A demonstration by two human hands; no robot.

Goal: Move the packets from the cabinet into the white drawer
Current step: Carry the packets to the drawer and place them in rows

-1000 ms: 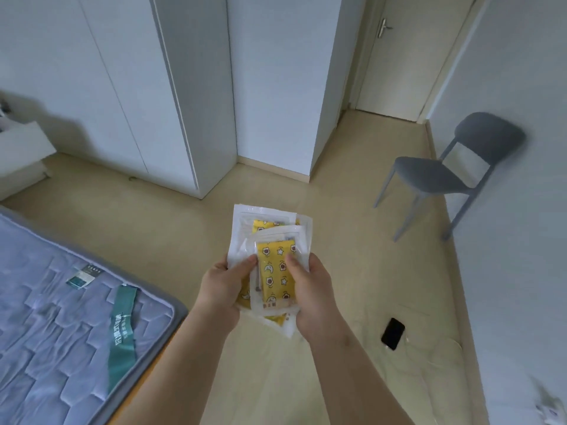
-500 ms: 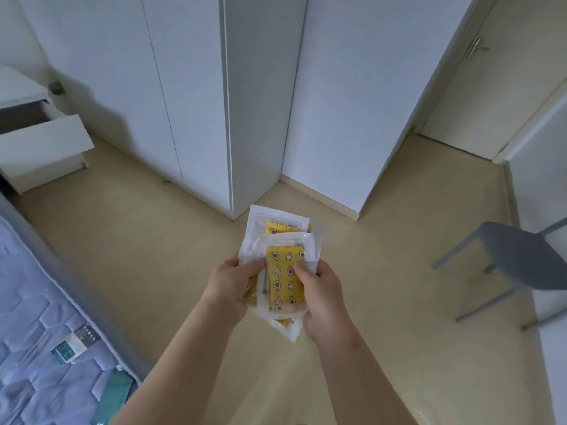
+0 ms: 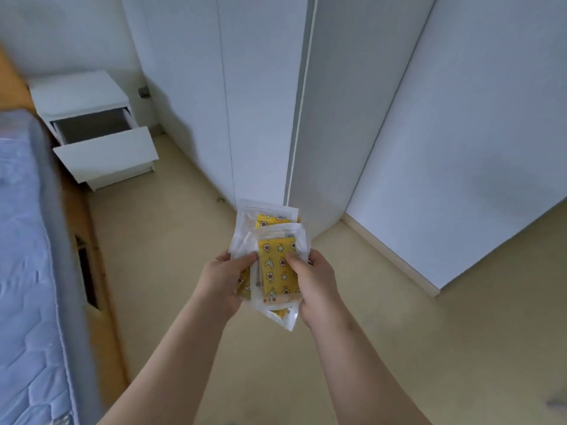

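Observation:
A stack of clear packets (image 3: 273, 240) with yellow star-and-flower contents is held in front of me, above the floor. My left hand (image 3: 224, 280) grips the stack's left edge, thumb on top. My right hand (image 3: 316, 283) grips the right edge, thumb on the top packet. At the far left stands a white bedside unit whose white drawer (image 3: 104, 154) is pulled open, its inside dark. The white cabinet (image 3: 260, 96) with closed doors rises straight ahead.
A bed with a blue quilted mattress (image 3: 24, 271) and wooden frame runs along the left side. Beige floor (image 3: 184, 240) lies between the bed, the cabinet and the drawer. A white wall panel (image 3: 460, 148) stands at the right.
The view has swung left: the chair, door and phone have left the frame, and the open drawer has come into view at the left. Both hands keep the same hold on the packets.

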